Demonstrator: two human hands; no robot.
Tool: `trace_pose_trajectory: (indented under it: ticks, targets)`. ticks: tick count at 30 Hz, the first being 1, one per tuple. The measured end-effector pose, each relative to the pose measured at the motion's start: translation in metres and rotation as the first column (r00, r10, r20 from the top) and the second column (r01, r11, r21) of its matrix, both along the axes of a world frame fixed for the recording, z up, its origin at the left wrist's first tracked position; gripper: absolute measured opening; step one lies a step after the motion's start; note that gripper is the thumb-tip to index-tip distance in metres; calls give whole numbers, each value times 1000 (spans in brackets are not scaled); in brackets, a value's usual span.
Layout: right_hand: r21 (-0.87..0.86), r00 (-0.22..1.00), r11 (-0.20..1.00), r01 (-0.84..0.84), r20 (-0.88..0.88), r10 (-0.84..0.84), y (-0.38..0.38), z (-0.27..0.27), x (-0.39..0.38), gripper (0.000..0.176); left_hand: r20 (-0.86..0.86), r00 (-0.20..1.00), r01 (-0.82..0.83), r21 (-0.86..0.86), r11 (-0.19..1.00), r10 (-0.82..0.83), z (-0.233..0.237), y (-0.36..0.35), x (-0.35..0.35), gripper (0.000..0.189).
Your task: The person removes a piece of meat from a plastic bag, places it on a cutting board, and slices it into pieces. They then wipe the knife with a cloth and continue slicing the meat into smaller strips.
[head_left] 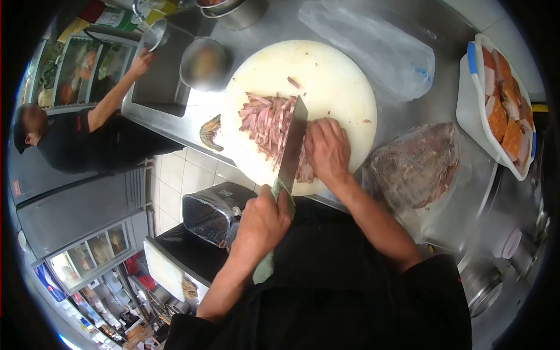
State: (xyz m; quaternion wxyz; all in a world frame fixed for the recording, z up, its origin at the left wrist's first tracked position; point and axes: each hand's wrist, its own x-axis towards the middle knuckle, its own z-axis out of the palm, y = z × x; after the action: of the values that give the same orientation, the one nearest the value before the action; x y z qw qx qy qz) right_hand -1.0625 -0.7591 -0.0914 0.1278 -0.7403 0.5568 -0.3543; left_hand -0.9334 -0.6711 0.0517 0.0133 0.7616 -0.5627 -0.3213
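Observation:
My left hand is closed around the handle of a cleaver, with a green cloth at the grip. The broad blade stands on a round white cutting board, against a pile of sliced meat. Curled fingers of my right hand press on the uncut meat beside the blade, on its right side. Strips lie to the left of the blade, and one loose piece rests farther up the board.
A bagged block of meat and a clear plastic bag lie right of the board. A white tub holds browned meat pieces. Left are a metal bowl, a sink, a lined bin and a co-worker holding a ladle-like tool.

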Motion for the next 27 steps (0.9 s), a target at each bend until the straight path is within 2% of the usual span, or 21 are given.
trace_pose_trajectory:
  ticks: [2,4,5,10,12,13,15,18,21,24,26,27]
  targets:
    - [5,999,999,-52,-13,52,-2,-1,-1,15,-65,998,-20,-43,999,17,-19,5,-4,30]
    - [17,997,997,-72,-25,73,-3,1,-3,14,23,999,-21,-103,994,24,-42,4,-9,27]
    - [14,994,995,-103,-33,104,-2,2,-3,14,15,1000,16,-189,982,-14,-57,-1,-9,25]
    - [42,993,993,-113,-37,114,-1,1,-3,11,-118,993,-17,-347,938,-25,-71,-88,-11,30]
    - [34,996,996,-87,-31,88,-2,0,-4,10,-146,989,-26,-283,959,-16,-60,-104,-7,37]
    - [26,998,998,-59,-26,59,-1,-1,-3,11,-145,989,-41,-170,985,16,-47,-100,-3,38]
    - [23,999,999,-29,-12,29,-1,-1,-1,11,-116,993,-27,-40,999,22,-15,-78,-4,38]
    - [39,999,999,27,-40,-25,3,1,-1,13,-81,996,-25,58,998,30,2,-29,-4,36]
    - [70,999,997,29,-27,-27,1,2,0,16,-30,999,-12,32,999,13,3,-5,-7,33]
    - [5,1000,1000,12,-27,-12,1,-2,-1,18,-5,998,-61,30,998,61,-23,-2,-18,30]
    - [58,996,996,-66,-53,69,1,3,-4,18,-50,996,-72,-39,997,70,-45,-21,-22,29]
    - [58,996,996,-70,-56,73,2,2,-5,18,-90,996,-31,-178,984,16,-61,-39,-18,29]
